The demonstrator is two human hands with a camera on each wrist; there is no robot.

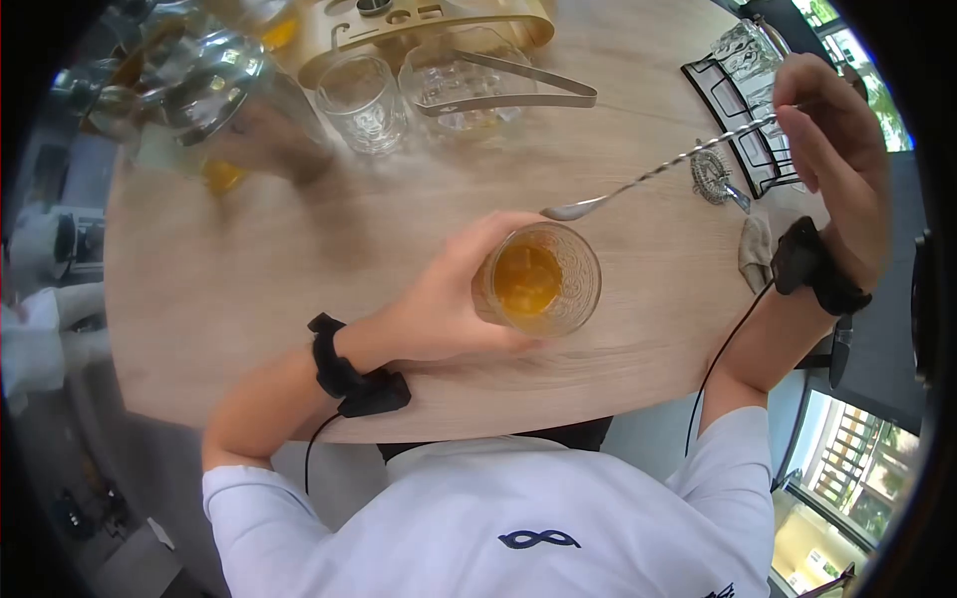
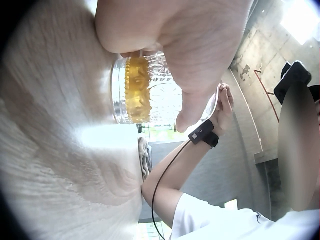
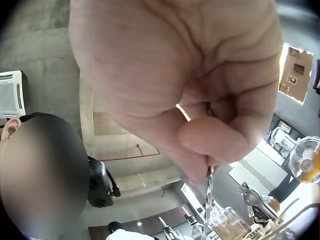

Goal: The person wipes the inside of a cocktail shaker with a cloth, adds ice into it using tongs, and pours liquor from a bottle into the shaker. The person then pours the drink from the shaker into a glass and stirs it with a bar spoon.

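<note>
My left hand (image 1: 439,299) curves round a textured drinking glass (image 1: 581,289) standing near the table's front edge. Orange-yellow liquid (image 1: 528,279) with pieces of ice lies in its lower part. From the side, the left wrist view has this glass (image 2: 137,92) upright on the table, the thumb and palm against it. Raised at the right, my right hand (image 1: 837,164) pinches the upper end of a bar spoon (image 1: 658,171) with a twisted handle. The spoon slants down leftward, its bowl over the glass's far rim in the head view. Thumb and fingertip meet round the handle (image 3: 209,192) in the right wrist view.
Tongs (image 1: 528,98) lie across a clear ice bowl (image 1: 424,60), with another glass (image 1: 361,105) beside it. A wooden holder (image 1: 439,25) stands behind. To the right are a strainer (image 1: 710,174), a folded cloth (image 1: 755,249) and a black wire rack (image 1: 720,100). Glassware (image 1: 214,85) crowds the far left.
</note>
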